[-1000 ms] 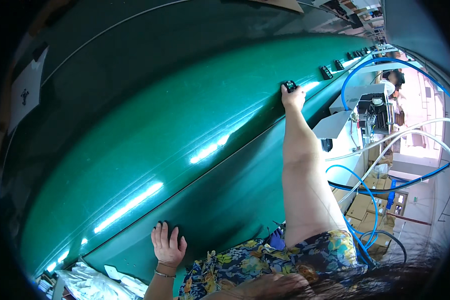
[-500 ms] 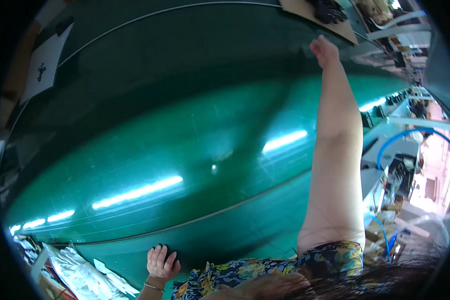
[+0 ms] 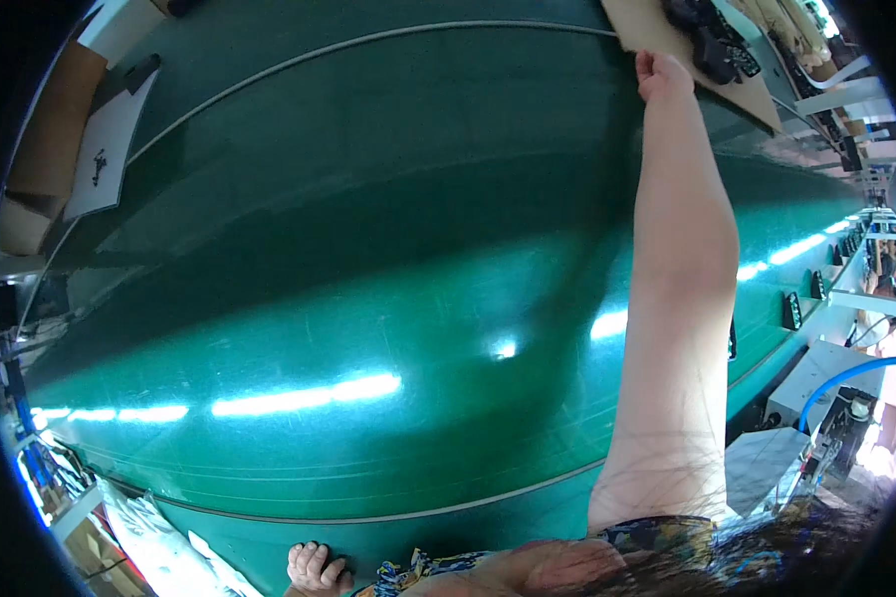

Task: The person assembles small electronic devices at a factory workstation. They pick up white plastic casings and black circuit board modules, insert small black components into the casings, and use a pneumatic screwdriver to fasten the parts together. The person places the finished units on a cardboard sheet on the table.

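Observation:
My right arm stretches far across the green conveyor belt [image 3: 448,298]. At its end my right hand [image 3: 664,78] has its fingers curled against the near edge of a brown cardboard sheet [image 3: 657,30], and they look closed on it. On that sheet lie several black moulded parts [image 3: 712,42], just beyond the hand. My left hand [image 3: 319,569] rests on the green ledge near me, fingers a little apart and holding nothing. Its wrist is partly cut off by the lower rim.
Far left stand an open cardboard box [image 3: 55,119] and a white sheet [image 3: 110,149] with a small dark mark. A clear plastic bag [image 3: 164,542] lies at the near left. Black parts [image 3: 791,310] line the belt's right side, near a blue hose [image 3: 846,373].
My right hand has reached from short of the cardboard to its edge, and its fingers have curled. The view has shifted, showing more of the far side. My left hand stays on the ledge.

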`<action>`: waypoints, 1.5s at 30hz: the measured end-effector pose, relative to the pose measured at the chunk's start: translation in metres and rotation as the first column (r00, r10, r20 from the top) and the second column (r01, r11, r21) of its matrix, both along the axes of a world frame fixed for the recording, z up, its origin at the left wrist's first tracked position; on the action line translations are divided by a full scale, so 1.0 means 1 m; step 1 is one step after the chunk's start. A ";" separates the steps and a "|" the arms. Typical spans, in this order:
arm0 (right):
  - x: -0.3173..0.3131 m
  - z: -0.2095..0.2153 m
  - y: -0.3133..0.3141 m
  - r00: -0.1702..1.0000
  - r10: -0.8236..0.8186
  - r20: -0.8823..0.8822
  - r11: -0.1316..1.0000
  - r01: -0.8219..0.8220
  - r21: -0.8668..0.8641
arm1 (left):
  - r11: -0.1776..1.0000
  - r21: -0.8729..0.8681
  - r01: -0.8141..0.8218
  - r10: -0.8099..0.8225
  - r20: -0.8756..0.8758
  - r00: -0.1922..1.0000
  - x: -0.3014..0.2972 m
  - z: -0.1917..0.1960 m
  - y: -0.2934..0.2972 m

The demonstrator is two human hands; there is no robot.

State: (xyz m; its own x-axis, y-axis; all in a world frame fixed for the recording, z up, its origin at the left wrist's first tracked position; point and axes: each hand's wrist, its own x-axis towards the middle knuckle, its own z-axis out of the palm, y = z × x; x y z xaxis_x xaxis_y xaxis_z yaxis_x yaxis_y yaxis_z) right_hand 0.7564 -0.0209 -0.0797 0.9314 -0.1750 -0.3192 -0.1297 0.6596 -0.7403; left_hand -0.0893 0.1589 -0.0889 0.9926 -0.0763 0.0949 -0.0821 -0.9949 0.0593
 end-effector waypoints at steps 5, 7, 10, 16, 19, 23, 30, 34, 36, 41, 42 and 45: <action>-0.063 0.004 -0.005 0.995 0.042 -0.096 0.999 -0.042 -0.006 | 0.996 -0.081 -0.040 0.040 0.000 0.999 0.020 0.016 -0.005; -0.093 0.000 -0.005 0.985 0.055 -0.162 0.998 -0.056 0.002 | 0.986 -0.162 -0.048 0.048 -0.001 0.999 0.025 0.020 -0.004; -0.155 0.001 0.010 0.977 0.074 -0.198 0.992 -0.092 -0.082 | 0.967 -0.252 -0.046 0.049 0.006 0.999 0.035 0.028 -0.004; -0.294 0.002 0.052 0.978 0.111 -0.175 0.967 -0.066 0.245 | 0.917 -0.397 0.032 0.009 0.102 0.995 0.046 0.034 -0.004; -0.380 0.020 0.087 0.957 0.074 -0.280 0.996 -0.058 0.064 | 0.898 -0.437 0.041 0.034 0.162 0.986 0.044 0.034 -0.005; -0.497 0.032 0.123 0.929 0.175 -0.325 0.983 -0.186 -0.004 | 0.872 -0.485 0.068 0.072 0.265 0.962 0.034 0.027 0.000; -0.674 0.033 0.119 0.891 0.344 -0.295 0.938 -0.340 0.067 | 0.226 -0.967 -0.121 0.538 0.020 0.843 0.025 0.042 0.008; -0.745 0.035 0.092 0.890 0.399 -0.218 0.915 -0.370 0.163 | -0.302 -0.936 -0.184 0.505 -0.320 0.801 0.019 0.083 0.037; -0.750 0.040 0.070 0.886 0.417 -0.204 0.908 -0.397 0.135 | -0.328 -0.903 -0.277 0.401 -0.399 0.824 0.016 0.102 0.038; -0.754 0.033 0.059 0.855 0.490 -0.172 0.867 -0.498 -0.004 | -0.459 -0.838 -0.296 0.252 -0.442 0.861 0.040 0.102 0.005; -0.753 0.031 0.060 0.844 0.510 -0.165 0.853 -0.521 -0.035 | -0.514 -0.819 -0.257 0.233 -0.421 0.877 0.050 0.094 -0.001; -0.751 0.033 0.055 0.826 0.529 -0.196 0.834 -0.548 -0.056 | -0.523 -0.839 -0.147 0.387 -0.388 0.837 0.078 0.070 -0.023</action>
State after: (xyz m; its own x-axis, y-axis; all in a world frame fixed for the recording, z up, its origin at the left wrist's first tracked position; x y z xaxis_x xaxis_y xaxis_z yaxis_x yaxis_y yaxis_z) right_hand 0.0054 0.0341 -0.0462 0.8221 0.2977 -0.4853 -0.5678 0.3676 -0.7365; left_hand -0.0113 0.1354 -0.0188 0.7915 0.4962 -0.3569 0.0459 0.5339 0.8443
